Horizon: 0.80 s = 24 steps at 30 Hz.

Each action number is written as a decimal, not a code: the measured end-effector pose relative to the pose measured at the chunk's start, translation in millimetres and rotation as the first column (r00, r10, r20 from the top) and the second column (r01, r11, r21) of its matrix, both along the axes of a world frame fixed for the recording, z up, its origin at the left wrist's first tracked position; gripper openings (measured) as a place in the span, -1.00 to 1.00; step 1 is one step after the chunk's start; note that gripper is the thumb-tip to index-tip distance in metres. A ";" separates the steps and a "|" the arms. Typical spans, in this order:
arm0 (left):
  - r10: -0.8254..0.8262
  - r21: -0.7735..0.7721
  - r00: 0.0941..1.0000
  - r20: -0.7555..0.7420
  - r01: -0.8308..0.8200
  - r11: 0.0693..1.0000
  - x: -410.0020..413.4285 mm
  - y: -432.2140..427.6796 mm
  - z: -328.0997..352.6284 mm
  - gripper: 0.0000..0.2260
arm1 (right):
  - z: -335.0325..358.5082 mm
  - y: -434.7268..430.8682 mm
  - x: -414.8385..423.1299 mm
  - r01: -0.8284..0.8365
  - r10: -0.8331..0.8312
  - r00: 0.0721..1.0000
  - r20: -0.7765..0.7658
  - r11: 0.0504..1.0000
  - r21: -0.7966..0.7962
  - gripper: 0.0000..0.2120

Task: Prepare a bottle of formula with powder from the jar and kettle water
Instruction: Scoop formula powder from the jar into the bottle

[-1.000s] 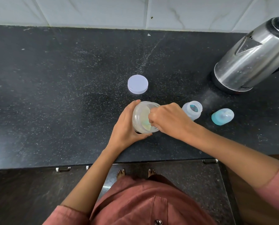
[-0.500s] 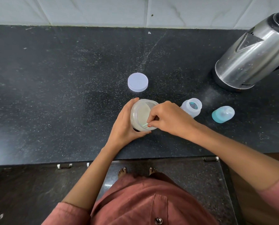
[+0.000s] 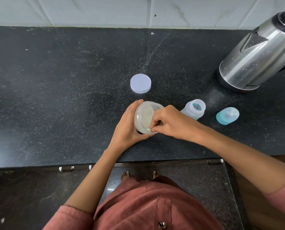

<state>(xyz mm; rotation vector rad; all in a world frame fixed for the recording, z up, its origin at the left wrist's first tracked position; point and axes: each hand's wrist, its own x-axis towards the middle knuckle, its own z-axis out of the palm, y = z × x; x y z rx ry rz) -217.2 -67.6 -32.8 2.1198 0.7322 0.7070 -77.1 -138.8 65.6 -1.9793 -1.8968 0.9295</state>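
Note:
A clear plastic jar (image 3: 144,116) with pale powder inside is tilted toward me near the counter's front, and my left hand (image 3: 126,127) wraps its left side. My right hand (image 3: 169,121) sits over the jar's mouth, its fingertips pinching the thin pale handle of a scoop (image 3: 149,129) at the near rim; the scoop's bowl is hidden. The open baby bottle (image 3: 195,110) stands just right of my right hand. Its teal-ringed cap with nipple (image 3: 227,115) lies on its side further right. A steel kettle (image 3: 258,53) stands at the back right.
The jar's round pale lilac lid (image 3: 140,83) lies flat behind the jar. The black speckled counter (image 3: 55,97) meets a white tiled wall at the back, and its front edge runs just below my wrists. Drawer handles and my feet show below.
My right hand has drawn back from deep inside the jar's mouth to its near rim, fingertips now pinched on the scoop's handle. The left hand keeps the jar tilted.

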 end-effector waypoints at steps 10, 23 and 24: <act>-0.005 0.029 1.000 0.006 0.005 1.000 0.9 -0.2 -0.5 -0.15 | 0.4 -6.6 0.0 0.173 -0.175 0.964 -0.202 0.985 -0.026 -0.94; 0.034 -0.026 0.999 0.000 -0.034 0.999 2.5 1.0 -0.3 -0.13 | -0.6 -24.2 3.9 0.604 -0.599 0.608 -0.521 0.775 -0.186 -0.95; 0.031 -0.026 1.000 -0.004 -0.031 0.999 2.4 0.8 -0.1 -0.13 | -0.7 -26.0 5.2 0.617 -0.623 0.560 -0.547 0.753 -0.226 -0.95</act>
